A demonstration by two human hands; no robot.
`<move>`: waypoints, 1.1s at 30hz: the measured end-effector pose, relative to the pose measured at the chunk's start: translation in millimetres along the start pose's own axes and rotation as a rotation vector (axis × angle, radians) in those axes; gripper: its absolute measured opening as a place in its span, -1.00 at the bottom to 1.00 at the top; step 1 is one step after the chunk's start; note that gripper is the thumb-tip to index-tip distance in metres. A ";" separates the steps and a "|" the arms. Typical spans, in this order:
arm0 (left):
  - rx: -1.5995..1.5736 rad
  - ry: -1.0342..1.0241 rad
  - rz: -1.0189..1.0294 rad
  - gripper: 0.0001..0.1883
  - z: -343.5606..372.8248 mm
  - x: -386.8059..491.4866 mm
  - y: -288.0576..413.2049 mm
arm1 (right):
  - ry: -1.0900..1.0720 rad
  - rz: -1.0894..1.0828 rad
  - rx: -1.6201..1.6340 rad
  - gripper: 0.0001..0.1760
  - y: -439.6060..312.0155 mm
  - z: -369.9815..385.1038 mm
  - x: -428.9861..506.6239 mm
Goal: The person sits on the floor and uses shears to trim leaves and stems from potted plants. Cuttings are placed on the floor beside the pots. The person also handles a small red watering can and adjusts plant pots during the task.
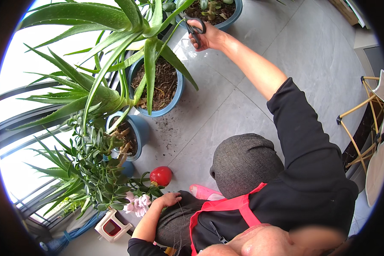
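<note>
My right hand (208,36) reaches out at the top and holds a pair of scissors (196,30) by its black handles. The scissors are beside a narrow aloe leaf tip, next to the rim of a blue pot (234,19) with soil and a thick-stemmed plant. I cannot make out whether the blades touch the leaf. Left of the scissors, a large aloe plant (140,28) spreads over a blue pot (178,92) of brown soil. My left hand (171,199) rests on my grey trouser leg near the knee, with nothing visible in it.
A smaller blue pot (142,132), a jade-like succulent (96,169) and pink flowers (137,204) stand along the window. A shiny red round object (161,176) is near my foot. Soil crumbs (168,131) lie on the grey tiles. A folding stand (355,140) is at right.
</note>
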State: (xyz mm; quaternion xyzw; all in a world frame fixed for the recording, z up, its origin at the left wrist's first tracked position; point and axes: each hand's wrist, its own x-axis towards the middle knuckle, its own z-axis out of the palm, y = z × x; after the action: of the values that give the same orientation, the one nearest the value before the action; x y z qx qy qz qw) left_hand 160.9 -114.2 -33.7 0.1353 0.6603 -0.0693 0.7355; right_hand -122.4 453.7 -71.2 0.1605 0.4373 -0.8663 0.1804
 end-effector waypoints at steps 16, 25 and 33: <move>-0.018 0.071 0.042 -0.44 -11.1 11.7 2.7 | 0.078 0.026 -0.077 -0.47 -2.4 -6.6 7.3; -0.080 0.070 0.023 -0.41 -12.3 2.8 -0.5 | 0.004 -0.085 -0.082 -0.41 -0.8 -9.7 27.3; -0.084 0.098 0.026 -0.41 -17.3 -3.2 6.2 | 0.131 -0.052 -0.110 -0.39 -3.3 -12.1 50.1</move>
State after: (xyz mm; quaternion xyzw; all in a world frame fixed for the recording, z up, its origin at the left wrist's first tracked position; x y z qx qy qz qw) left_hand 145.7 -103.5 -31.4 0.1161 0.6960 -0.0252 0.7082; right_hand -166.7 456.7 -97.6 0.1953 0.4992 -0.8329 0.1377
